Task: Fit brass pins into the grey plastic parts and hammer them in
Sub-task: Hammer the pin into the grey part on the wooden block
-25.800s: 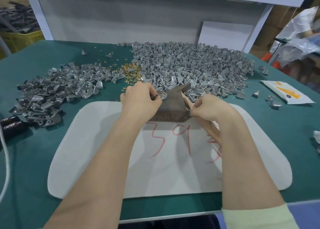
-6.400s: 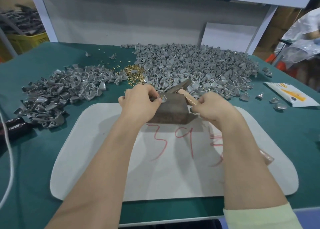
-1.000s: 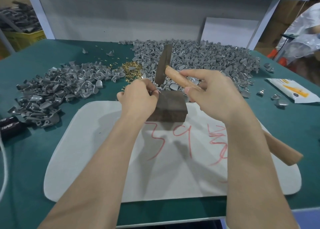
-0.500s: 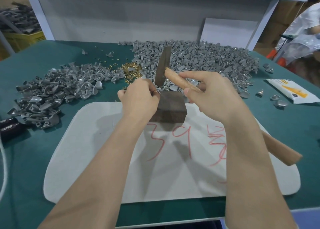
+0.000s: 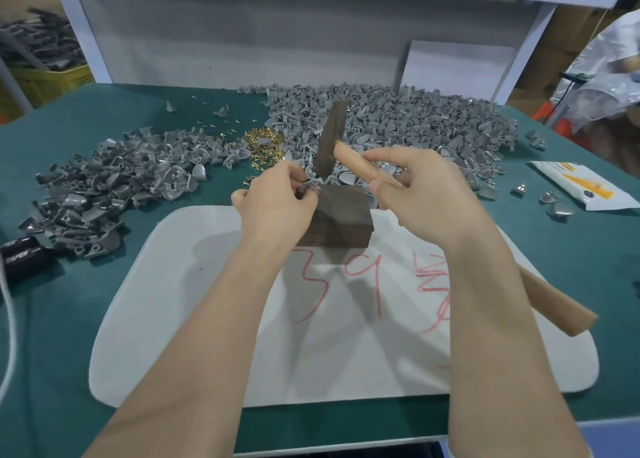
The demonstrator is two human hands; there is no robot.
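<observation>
Pins a small grey plastic part [image 5: 310, 184] against the near-left top edge of the dark block [image 5: 341, 220], using the left hand [image 5: 273, 206] with thumb and fingertips pinched on it, presumably to steady it and keep its pin upright under the blow. Cannot make out any pin between those fingers: too small, and partly hidden. Grips the hammer [image 5: 331, 138] in the right hand [image 5: 424, 194], fingers and thumb closed round the wooden handle right up under the head, leaving most of the handle sticking out behind the wrist; probably chokes up like this for short, well-aimed taps rather than full swings so close to the fingers. Holds the hammer head raised above the block's far edge, clear of the part. Uses the block, by the look of it, as an anvil: stands it on the far edge of the white mat [image 5: 194, 319], giving a hard seat and sparing the green table [image 5: 69, 336]. Has the loose brass pins [image 5: 265, 144] heaped just beyond the left hand, between a smaller pile of grey parts [image 5: 114, 177] on the left and the large pile [image 5: 398, 125] behind the block, all near for quick picking. Cannot tell finished pile from unfinished. Looks poised for the strike itself, with plenty of parts left
</observation>
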